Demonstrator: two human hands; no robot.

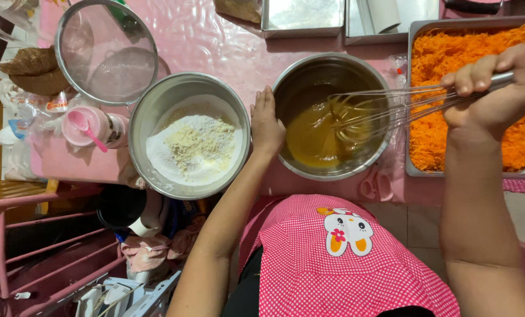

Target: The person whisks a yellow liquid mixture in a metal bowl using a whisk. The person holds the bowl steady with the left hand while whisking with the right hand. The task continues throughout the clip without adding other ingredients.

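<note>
My right hand grips the handle of a metal whisk, whose wires dip into brown batter inside a steel bowl. The bowl is tilted toward me. My left hand rests flat against the bowl's left rim, fingers together, holding nothing. Just left of that hand stands a second steel bowl with white and pale yellow flour in it.
A steel tray of grated carrot lies at the right under my right hand. A round sieve leans at the upper left, a pink cup with a spoon beside it. Metal pans line the far edge of the pink table.
</note>
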